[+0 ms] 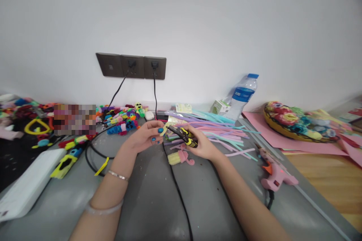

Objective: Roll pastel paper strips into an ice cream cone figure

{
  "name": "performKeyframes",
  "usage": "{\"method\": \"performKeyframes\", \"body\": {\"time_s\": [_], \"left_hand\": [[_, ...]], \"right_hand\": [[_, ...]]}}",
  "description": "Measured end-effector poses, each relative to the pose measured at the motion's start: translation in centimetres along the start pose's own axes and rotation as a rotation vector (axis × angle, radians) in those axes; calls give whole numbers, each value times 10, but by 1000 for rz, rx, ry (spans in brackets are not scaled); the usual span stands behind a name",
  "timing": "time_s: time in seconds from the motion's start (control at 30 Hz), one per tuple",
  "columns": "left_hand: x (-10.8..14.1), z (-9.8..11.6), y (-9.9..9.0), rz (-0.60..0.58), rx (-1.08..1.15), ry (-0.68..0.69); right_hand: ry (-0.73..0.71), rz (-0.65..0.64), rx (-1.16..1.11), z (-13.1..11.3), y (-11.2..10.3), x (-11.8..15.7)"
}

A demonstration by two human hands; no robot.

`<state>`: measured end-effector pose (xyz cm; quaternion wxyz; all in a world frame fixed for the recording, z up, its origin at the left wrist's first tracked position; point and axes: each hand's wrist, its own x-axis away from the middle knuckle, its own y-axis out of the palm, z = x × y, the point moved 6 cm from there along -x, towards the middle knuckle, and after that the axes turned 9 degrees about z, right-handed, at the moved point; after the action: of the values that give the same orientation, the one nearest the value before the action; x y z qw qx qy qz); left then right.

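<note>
My left hand [149,134] pinches a short pale yellow pipe cleaner piece [164,129] between thumb and fingers. Wrapped in my right hand [202,145] are pliers with black and yellow handles [190,138]; their jaws point left and meet the yellow piece or lie right beside it. Just below the pliers, on the grey table, rests a small pipe cleaner figure [181,157] with a pale yellow fringed part and a pink curled part. Behind my hands a bundle of pastel pipe cleaners [223,131] is spread out, partly hidden by my right hand.
A pink glue gun [278,176] lies at the right. A water bottle [242,96] leans against the wall beside a small box [220,107]. Colourful pipe cleaner pieces [124,120] and a white case [31,180] fill the left. A black cable [177,186] crosses the table.
</note>
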<state>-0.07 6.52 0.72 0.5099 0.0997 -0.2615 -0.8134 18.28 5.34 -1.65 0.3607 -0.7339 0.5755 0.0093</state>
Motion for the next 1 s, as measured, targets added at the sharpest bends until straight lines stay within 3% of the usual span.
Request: {"method": "performKeyframes", "body": {"time_s": [0.37, 1.0], "left_hand": [[-2, -4, 1, -22, 49, 15], [-3, -5, -3, 43, 72, -10]], "right_hand": [[-25, 20, -33, -3, -1, -2], [-61, 80, 40, -8, -3, -3]]}}
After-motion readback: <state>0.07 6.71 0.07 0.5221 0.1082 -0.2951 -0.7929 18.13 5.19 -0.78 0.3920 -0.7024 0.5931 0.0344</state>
